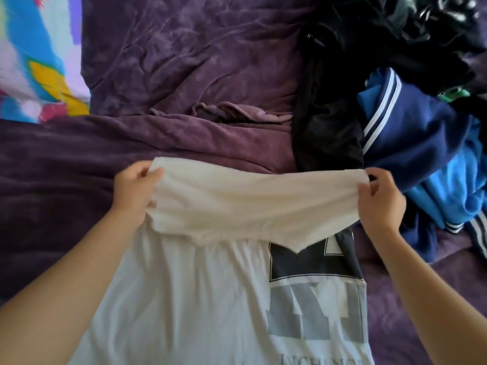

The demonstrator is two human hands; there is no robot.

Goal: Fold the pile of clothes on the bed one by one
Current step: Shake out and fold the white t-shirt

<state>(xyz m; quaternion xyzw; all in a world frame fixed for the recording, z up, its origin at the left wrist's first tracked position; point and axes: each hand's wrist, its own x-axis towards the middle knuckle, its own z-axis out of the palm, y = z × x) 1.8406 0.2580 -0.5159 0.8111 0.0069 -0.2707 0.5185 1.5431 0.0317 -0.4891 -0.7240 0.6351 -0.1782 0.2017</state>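
shirt: white printed T-shirt point(200, 299) flat on purple blanket point(184, 61), far edge lifted
left hand point(133, 192): pinching far-left corner
right hand point(379, 198): pinching far-right corner
tip: keep edge taut, level; lay fold square
pile: dark and blue clothes point(411, 127) to right, unfolded

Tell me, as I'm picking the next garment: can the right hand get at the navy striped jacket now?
Probably yes, once freed: the right hand pinches the edge of the white T-shirt, but the navy striped jacket lies uncovered just beyond it, nothing between.
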